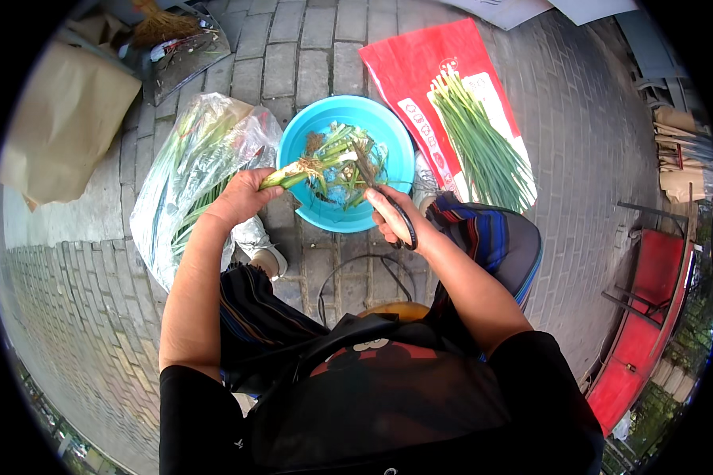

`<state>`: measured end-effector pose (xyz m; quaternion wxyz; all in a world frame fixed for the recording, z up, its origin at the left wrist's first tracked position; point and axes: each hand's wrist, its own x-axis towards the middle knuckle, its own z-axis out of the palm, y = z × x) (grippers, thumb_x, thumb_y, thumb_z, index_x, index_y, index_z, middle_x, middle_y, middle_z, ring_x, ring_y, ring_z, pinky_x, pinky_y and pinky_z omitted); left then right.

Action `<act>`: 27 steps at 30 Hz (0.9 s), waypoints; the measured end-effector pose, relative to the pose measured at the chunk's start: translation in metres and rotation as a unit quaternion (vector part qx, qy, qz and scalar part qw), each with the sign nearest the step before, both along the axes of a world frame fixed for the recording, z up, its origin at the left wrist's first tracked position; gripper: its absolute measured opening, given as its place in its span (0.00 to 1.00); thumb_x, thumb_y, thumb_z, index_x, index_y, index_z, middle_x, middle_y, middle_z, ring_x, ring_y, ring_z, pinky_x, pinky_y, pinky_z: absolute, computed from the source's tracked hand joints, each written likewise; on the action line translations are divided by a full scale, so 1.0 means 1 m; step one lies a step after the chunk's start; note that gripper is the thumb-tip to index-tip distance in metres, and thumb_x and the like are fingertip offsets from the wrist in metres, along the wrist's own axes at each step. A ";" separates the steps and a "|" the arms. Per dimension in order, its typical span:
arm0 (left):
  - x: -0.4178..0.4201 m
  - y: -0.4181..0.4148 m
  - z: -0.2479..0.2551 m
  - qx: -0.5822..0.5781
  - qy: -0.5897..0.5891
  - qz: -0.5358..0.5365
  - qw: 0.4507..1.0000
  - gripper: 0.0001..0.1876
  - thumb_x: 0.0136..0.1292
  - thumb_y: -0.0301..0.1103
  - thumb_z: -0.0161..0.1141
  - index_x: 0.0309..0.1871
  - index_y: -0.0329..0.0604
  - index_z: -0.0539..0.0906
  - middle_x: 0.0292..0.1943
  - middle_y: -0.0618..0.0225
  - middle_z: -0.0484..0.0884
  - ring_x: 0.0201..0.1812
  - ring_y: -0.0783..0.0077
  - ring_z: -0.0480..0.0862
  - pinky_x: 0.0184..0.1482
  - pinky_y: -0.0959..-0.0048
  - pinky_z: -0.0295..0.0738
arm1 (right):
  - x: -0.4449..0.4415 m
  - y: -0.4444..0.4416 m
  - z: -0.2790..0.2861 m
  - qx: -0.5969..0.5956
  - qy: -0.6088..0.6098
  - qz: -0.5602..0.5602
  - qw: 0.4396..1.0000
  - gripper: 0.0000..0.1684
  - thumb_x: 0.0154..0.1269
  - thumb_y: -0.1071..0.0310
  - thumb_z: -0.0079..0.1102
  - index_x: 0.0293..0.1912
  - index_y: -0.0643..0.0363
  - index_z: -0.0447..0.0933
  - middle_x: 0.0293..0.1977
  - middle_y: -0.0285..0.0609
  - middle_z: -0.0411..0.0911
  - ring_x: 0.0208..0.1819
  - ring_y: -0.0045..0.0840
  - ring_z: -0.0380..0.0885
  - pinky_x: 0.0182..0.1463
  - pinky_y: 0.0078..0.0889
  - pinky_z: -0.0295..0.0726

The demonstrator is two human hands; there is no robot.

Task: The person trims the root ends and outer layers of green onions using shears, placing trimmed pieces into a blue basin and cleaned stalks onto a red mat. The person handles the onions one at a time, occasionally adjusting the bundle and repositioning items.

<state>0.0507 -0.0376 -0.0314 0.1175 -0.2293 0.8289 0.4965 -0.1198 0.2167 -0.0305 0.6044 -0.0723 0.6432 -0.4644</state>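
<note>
My left hand (246, 193) grips a small bunch of scallions (297, 171), its rooted, whitish ends pointing over a blue plastic basin (346, 223). A pair of black-handled scissors (365, 165) is in my right hand (395, 217), blades reaching over the basin close to the bunch's tips. Cut roots and leafy green scraps (352, 189) lie inside the basin. On the left, a clear plastic bag (199, 136) holds more long green scallions. To the right, a pile of scallions (478, 139) with pale ends rests on a flattened red and white sack (422, 53) bearing writing.
Grey paving bricks (312, 65) cover the ground. A broom (163, 27) and a dustpan (190, 62) with debris stand at the upper left, near a brown paper sheet (71, 119). A red bench-like object (656, 267) is far right. My knees flank the basin's near side.
</note>
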 end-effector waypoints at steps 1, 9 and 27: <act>0.000 0.000 -0.001 0.000 -0.006 -0.003 1.000 0.11 0.61 0.32 0.61 0.47 0.43 0.80 0.33 0.61 0.82 0.35 0.69 0.78 0.45 0.70 0.72 | 0.000 0.001 0.000 0.002 -0.008 0.004 1.000 0.23 0.68 0.44 0.50 0.45 0.55 0.68 0.19 0.29 0.60 0.15 0.10 0.56 0.15 0.16 0.53; -0.003 -0.002 -0.016 0.022 -0.046 -0.016 0.999 0.13 0.63 0.32 0.60 0.50 0.43 0.80 0.33 0.67 0.81 0.36 0.75 0.75 0.46 0.73 0.71 | 0.002 0.009 0.001 0.014 0.047 0.023 0.999 0.24 0.69 0.47 0.49 0.44 0.60 0.70 0.14 0.28 0.58 0.10 0.12 0.56 0.12 0.19 0.54; -0.052 0.015 -0.048 -0.194 -0.096 -0.046 0.975 0.17 0.64 0.44 0.54 0.44 0.39 0.76 0.38 0.48 0.81 0.44 0.47 0.80 0.47 0.55 0.74 | 0.022 0.014 -0.023 -0.056 0.111 0.126 0.984 0.40 0.60 0.31 0.52 0.55 0.56 0.61 0.27 0.36 0.68 0.28 0.19 0.66 0.31 0.26 0.68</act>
